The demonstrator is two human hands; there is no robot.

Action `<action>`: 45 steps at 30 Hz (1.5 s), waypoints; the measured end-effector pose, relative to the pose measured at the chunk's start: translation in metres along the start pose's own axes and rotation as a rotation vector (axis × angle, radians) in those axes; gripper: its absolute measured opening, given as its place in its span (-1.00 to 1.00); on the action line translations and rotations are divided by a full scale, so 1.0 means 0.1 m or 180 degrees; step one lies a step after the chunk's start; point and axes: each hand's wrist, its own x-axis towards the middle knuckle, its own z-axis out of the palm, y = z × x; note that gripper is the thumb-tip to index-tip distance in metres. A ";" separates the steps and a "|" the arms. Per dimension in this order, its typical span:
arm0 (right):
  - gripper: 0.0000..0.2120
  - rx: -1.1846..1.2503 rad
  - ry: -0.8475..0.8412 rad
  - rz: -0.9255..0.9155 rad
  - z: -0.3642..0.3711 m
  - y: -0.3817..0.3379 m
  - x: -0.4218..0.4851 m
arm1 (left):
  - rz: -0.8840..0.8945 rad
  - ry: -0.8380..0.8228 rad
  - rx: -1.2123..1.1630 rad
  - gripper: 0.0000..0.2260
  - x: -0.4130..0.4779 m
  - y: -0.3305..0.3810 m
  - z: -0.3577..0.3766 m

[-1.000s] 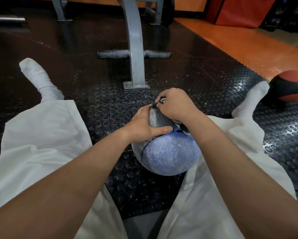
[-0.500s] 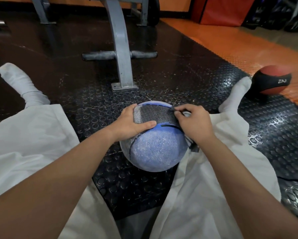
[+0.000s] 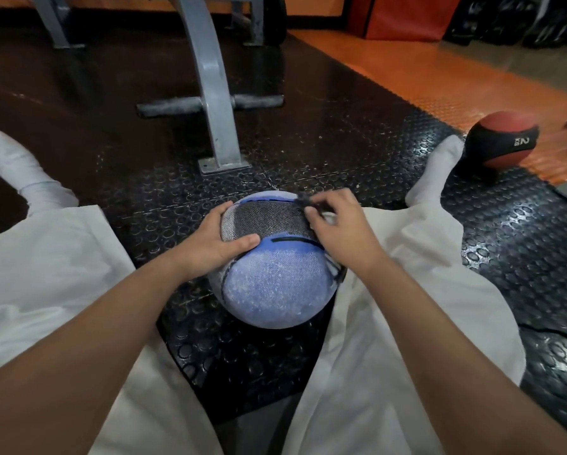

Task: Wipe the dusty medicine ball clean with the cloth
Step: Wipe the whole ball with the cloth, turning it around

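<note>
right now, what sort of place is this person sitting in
Most likely a gym: black studded rubber flooring, the grey steel frame of a weight machine or bench, and a red-and-black medicine ball marked 2 kg, lying beyond the dusty blue medicine ball being handled.

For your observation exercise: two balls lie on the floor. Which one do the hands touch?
The dusty blue ball in the middle; the red and black ball lies apart at the right, untouched.
</note>
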 end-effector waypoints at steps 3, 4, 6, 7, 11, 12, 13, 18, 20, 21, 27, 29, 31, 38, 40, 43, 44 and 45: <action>-0.92 0.0046 0.0215 0.0208 -0.01 0.12 0.03 | -0.0028 0.0034 0.0054 0.05 0.00 0.04 0.03; -0.92 0.0002 0.0266 0.0200 0.01 0.12 0.05 | -0.0031 0.0056 0.0094 0.01 0.01 0.07 0.05; -0.90 -0.0125 0.0365 0.0003 0.05 0.05 0.07 | 0.0005 0.0128 0.0179 -0.02 0.02 0.13 0.10; -0.89 -0.0217 0.0372 -0.0167 0.07 0.00 0.07 | 0.0014 0.0159 0.0221 -0.06 0.03 0.15 0.12; -0.87 -0.0384 0.0095 -0.0601 0.03 -0.05 0.06 | 0.0020 0.0129 0.0328 -0.09 0.06 0.20 0.11; -0.88 -0.0295 0.0117 -0.0554 0.00 0.01 0.06 | 0.0017 0.0105 0.0342 -0.09 0.06 0.20 0.10; -0.90 -0.0199 0.0202 -0.0414 -0.04 0.07 0.06 | 0.0011 0.0082 0.0344 -0.08 0.05 0.20 0.10; -0.91 -0.0043 0.0439 0.0059 -0.05 0.18 0.00 | 0.0010 0.0087 0.0240 0.06 0.04 0.20 0.11; -0.89 -0.0114 0.0361 -0.0425 0.03 0.02 -0.04 | 0.0030 0.0068 0.0281 0.05 0.04 0.18 0.12; -0.87 -0.0226 0.0243 -0.0687 0.08 -0.06 -0.06 | 0.0037 0.0062 0.0302 0.08 0.04 0.18 0.11; -0.86 -0.0526 -0.0525 -0.1508 0.10 -0.23 -0.12 | -0.0055 -0.0082 0.0357 0.25 0.03 0.14 0.00; -0.87 -0.0435 -0.0717 -0.1504 0.00 -0.14 -0.12 | -0.0047 -0.0117 0.0360 0.27 0.01 0.14 -0.01; -0.88 -0.0241 -0.0613 -0.1241 -0.10 -0.03 -0.11 | -0.0061 -0.0115 0.0328 0.22 0.00 0.16 0.02; -0.89 -0.0490 -0.0259 -0.0861 -0.05 -0.16 0.13 | 0.0028 -0.0005 0.0504 0.01 -0.02 0.28 0.17; -0.85 -0.0738 -0.0441 -0.0970 0.04 -0.28 0.25 | 0.0051 0.0005 0.0561 0.01 -0.04 0.29 0.16; -0.82 -0.0867 -0.0714 -0.1061 0.08 -0.37 0.36 | -0.0013 -0.0032 0.0585 0.04 -0.09 0.28 0.10; -0.83 -0.0835 -0.0758 -0.1029 0.05 -0.36 0.36 | -0.0050 -0.0045 0.0550 0.07 -0.11 0.28 0.07; -0.84 -0.0795 -0.0755 -0.0963 0.00 -0.32 0.35 | -0.0075 -0.0044 0.0522 0.10 -0.12 0.29 0.05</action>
